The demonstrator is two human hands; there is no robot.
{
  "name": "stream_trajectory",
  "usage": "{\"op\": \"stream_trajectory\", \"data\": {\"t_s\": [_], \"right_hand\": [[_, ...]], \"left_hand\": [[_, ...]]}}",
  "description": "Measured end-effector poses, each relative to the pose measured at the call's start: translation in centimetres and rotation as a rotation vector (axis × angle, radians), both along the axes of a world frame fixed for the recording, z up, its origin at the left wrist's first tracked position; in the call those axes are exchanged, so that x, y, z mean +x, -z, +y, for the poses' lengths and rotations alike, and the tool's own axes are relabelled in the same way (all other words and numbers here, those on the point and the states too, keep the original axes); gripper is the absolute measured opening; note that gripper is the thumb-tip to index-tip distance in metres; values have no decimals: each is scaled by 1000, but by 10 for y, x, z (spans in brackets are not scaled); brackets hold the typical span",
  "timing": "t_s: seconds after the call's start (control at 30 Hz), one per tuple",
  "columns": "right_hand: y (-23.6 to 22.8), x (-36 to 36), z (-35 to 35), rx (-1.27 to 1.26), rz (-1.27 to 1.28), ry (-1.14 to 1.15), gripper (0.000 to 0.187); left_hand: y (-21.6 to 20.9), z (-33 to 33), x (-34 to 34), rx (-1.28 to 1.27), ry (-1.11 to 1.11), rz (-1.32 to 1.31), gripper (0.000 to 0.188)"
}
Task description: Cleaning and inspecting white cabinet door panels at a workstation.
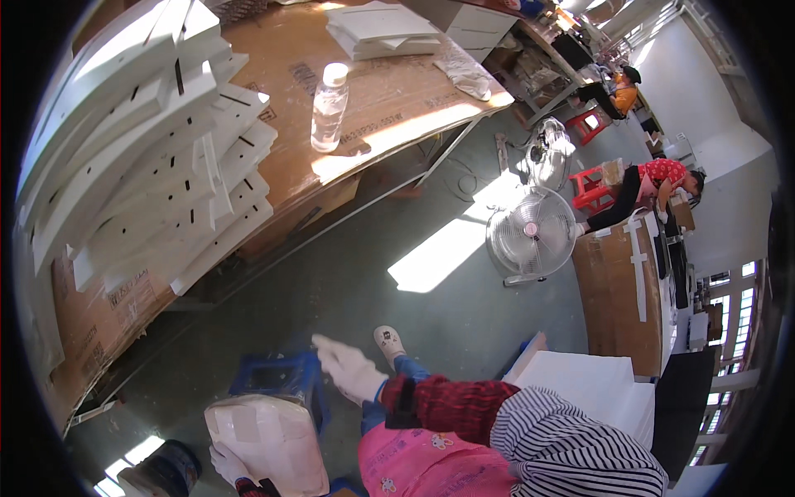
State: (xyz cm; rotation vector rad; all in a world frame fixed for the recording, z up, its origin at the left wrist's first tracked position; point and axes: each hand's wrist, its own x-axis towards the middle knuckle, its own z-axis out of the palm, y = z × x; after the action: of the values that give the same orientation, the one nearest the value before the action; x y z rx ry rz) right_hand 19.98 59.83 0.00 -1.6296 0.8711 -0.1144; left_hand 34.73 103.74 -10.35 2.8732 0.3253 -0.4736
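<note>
Head view: padded, pale wrapped block point(267, 447) sits at the lower left, over a blue stool point(311, 385). Block's long axis runs roughly up-down in frame, leaning a bit, far end toward upper left, near end toward lower right. Corners rounded; no clear front or back, so can't say which way it faces. Squarish patch on its face, nearer the far end.

Left grip point(228, 462): white-gloved, against the block's left side, fingers aimed up-left. Thumb and palm side not readable, so can't tell if it's clamped or just resting. Right grip point(352, 371): white-gloved, just right of the stool, fingers stretched out toward upper left, nothing seen in it; motion blur softens the outline.

Hidden/cut: most of the stool is under the block; near end of block meets the lower edge. Left forearm mostly out of frame, only a bit of cuff shows. Dark bucket point(161, 470) at lower left, partly lost in the fisheye rim. White slotted panels point(166, 141) overlap on the tabletop point(389, 99), count unclear. Clear bottle point(330, 116) upright there, contents hard to make out through glare.
</note>
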Motion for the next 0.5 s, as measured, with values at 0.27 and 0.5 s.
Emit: {"op": "stream_trajectory", "data": {"t_s": [0.27, 0.5], "right_hand": [[-113, 4, -394, -841, 447, 353, 39], [-54, -289, -437, -617, 922, 316, 45]], "left_hand": [[-10, -111, -41, 422, 445, -96, 57], [-44, -244, -137, -360, 614, 848, 34]]}}
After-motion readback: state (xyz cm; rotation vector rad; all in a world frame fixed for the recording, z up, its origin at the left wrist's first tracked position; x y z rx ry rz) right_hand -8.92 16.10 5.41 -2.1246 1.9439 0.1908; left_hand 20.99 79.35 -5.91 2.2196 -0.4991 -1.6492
